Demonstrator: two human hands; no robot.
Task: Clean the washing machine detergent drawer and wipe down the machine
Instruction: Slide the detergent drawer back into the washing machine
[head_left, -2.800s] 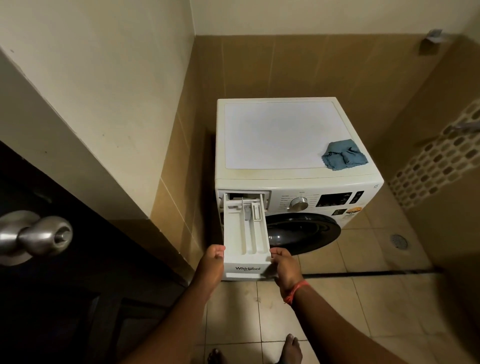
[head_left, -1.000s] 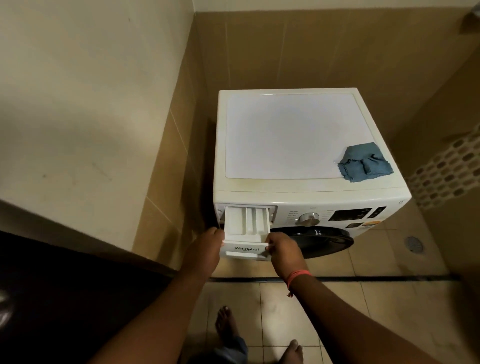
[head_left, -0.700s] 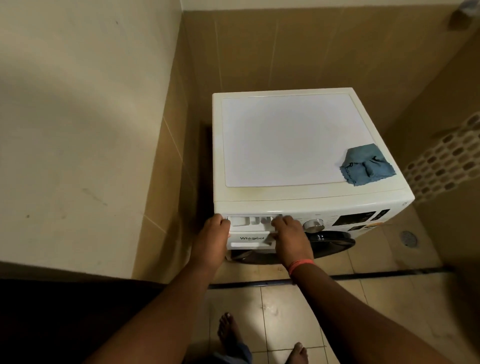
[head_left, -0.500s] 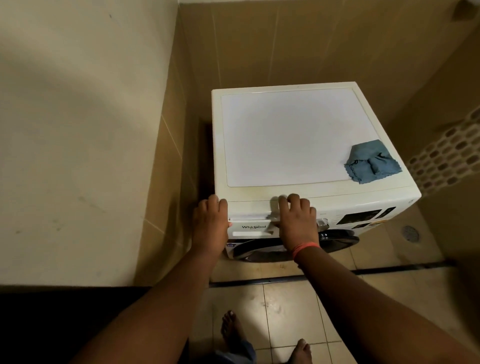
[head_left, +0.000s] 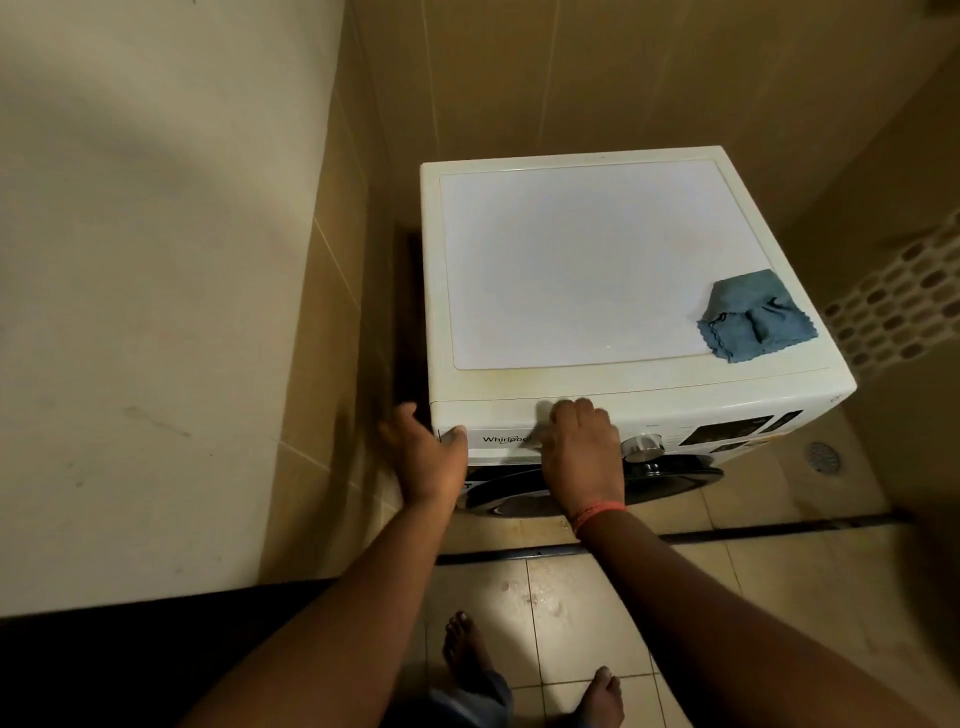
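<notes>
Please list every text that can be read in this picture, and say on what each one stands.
"Whirlpool": on the drawer front of the washer.
Print around the dial: too small to read.
Display panel and its labels: blurred, unreadable.

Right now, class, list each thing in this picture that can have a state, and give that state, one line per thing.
Detergent drawer: pushed in, flush with the front panel.
Blue cloth: crumpled, lying on the machine's top near its right front corner, untouched.
Washer door: looks closed.
Left hand: open, thumb at the drawer's left end.
Right hand: open, resting on the drawer's right end.
</notes>
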